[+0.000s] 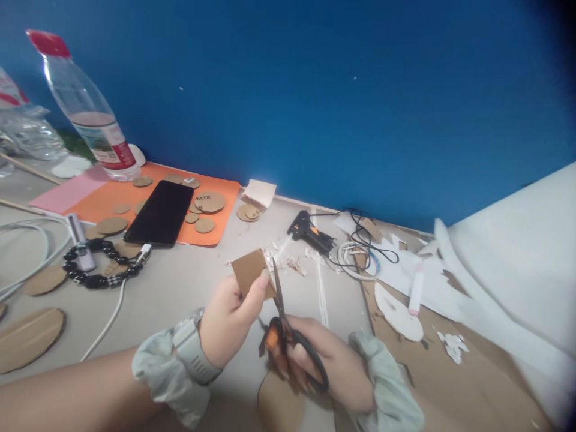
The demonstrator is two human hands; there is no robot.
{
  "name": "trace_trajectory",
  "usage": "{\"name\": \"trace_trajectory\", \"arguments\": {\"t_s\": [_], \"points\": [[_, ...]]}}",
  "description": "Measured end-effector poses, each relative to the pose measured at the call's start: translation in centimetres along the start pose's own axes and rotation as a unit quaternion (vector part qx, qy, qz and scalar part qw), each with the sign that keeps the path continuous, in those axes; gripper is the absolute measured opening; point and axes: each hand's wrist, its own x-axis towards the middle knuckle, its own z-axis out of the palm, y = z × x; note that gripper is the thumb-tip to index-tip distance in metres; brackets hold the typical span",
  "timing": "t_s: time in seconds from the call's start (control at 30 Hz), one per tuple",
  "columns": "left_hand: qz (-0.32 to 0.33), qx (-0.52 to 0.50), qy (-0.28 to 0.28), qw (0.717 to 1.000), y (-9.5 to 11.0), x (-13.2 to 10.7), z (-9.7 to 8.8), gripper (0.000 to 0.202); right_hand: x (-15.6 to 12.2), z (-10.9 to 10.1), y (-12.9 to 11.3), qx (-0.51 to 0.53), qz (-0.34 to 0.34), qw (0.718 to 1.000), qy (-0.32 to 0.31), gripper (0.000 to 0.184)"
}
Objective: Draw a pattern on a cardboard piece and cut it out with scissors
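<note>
My left hand is closed on a small square of brown cardboard, thumb on its face. In my right hand is a pair of scissors with black handles and an orange part, fingers through the loops. The blades point up and away, parted a little, beside the cardboard's right edge; whether they touch it I cannot tell. Below my right hand lies a round cardboard piece, partly hidden. Paper and cardboard scraps lie just beyond the blades.
A black glue gun with its cord lies behind my hands. At the left are a phone, cardboard discs on orange paper, a beaded bracelet and a bottle. A marker lies right, before the blue wall.
</note>
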Motion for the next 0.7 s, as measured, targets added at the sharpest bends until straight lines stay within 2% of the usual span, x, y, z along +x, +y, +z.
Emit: {"name": "trace_trajectory", "arguments": {"t_s": [0.27,0.47,0.7], "points": [[-0.017,-0.028,-0.001,0.999,-0.60,0.03,0.08,0.029,-0.03,0.01,-0.07,0.002,0.001,1.000,0.006,0.059],[-0.032,-0.022,-0.005,0.999,-0.82,-0.05,0.09,0.038,0.09,0.05,0.27,-0.003,-0.011,1.000,0.024,0.057],[-0.046,-0.019,0.032,0.998,-0.40,-0.21,0.26,0.047,0.18,0.18,0.53,0.011,-0.018,0.999,0.030,0.053]]}}
